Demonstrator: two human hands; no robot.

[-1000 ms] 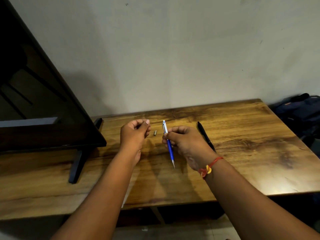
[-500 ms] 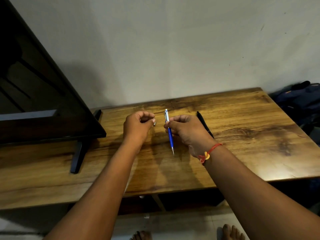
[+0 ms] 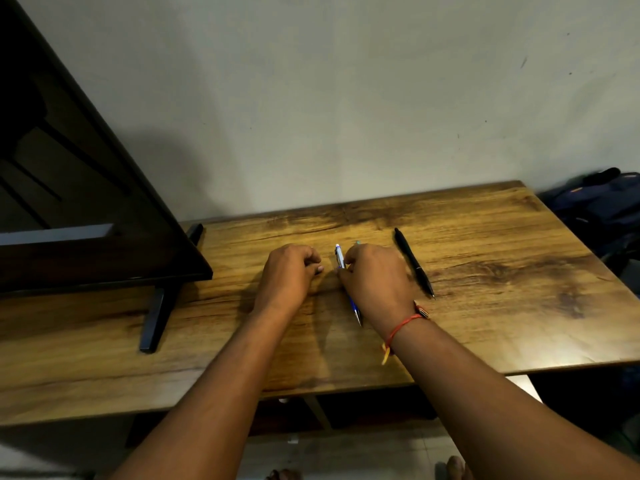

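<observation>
The right hand (image 3: pixel 375 282) is curled round the blue pen (image 3: pixel 340 258). Its fingers are wrapped tight about the barrel, knuckles up, low over the wooden table (image 3: pixel 502 289). The pen's white top pokes out beyond the fingers toward the wall, and its tip shows under the wrist, pointing back at the person. The left hand (image 3: pixel 289 275) sits just beside it, fingers bunched, with the thumb tip aimed at the pen's top. I cannot tell whether it pinches anything. A black pen (image 3: pixel 414 263) lies flat on the table just right of the right hand.
</observation>
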